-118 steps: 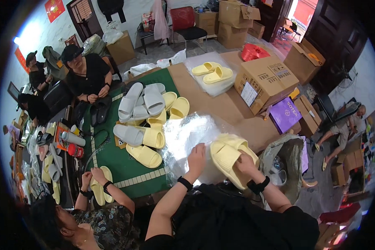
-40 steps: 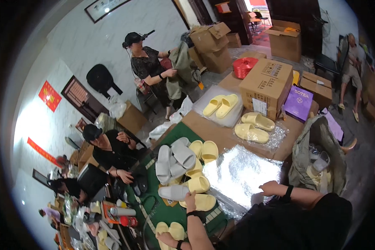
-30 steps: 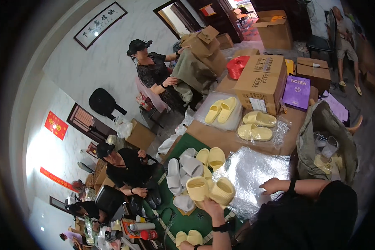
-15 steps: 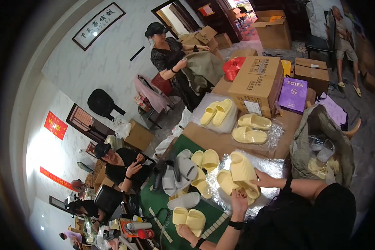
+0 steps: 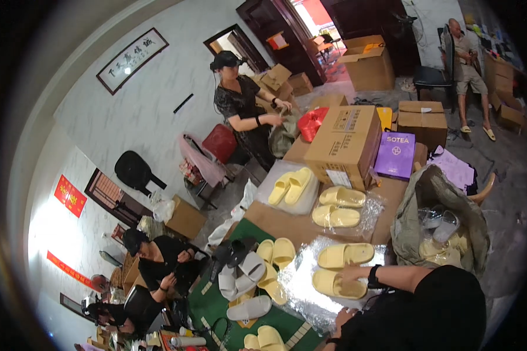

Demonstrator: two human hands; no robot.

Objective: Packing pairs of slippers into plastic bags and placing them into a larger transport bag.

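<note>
A pair of yellow slippers (image 5: 344, 255) lies side by side on a shiny plastic sheet (image 5: 301, 270), one above the other in the head view. My right hand (image 5: 352, 274) grips the nearer slipper (image 5: 328, 283), fingers at its middle. Below the pair, by the sheet's near edge, my left hand (image 5: 345, 317) has its fingers curled; whatever they hold is hidden. Farther off, another yellow pair (image 5: 337, 215) and a third (image 5: 291, 185) rest on clear plastic.
Yellow, grey and black slippers (image 5: 249, 272) cover the green mat (image 5: 214, 298) to the left. A cardboard box (image 5: 342, 146) and purple box (image 5: 395, 155) stand beyond. Right, an open sack (image 5: 413, 225) holds bagged slippers. Co-workers (image 5: 240, 111) are across the table and at the left.
The slippers I held in both hands are now laid flat on the plastic sheet. My left hand moved down, away from them. The view shifted; the far co-worker lowered the sack.
</note>
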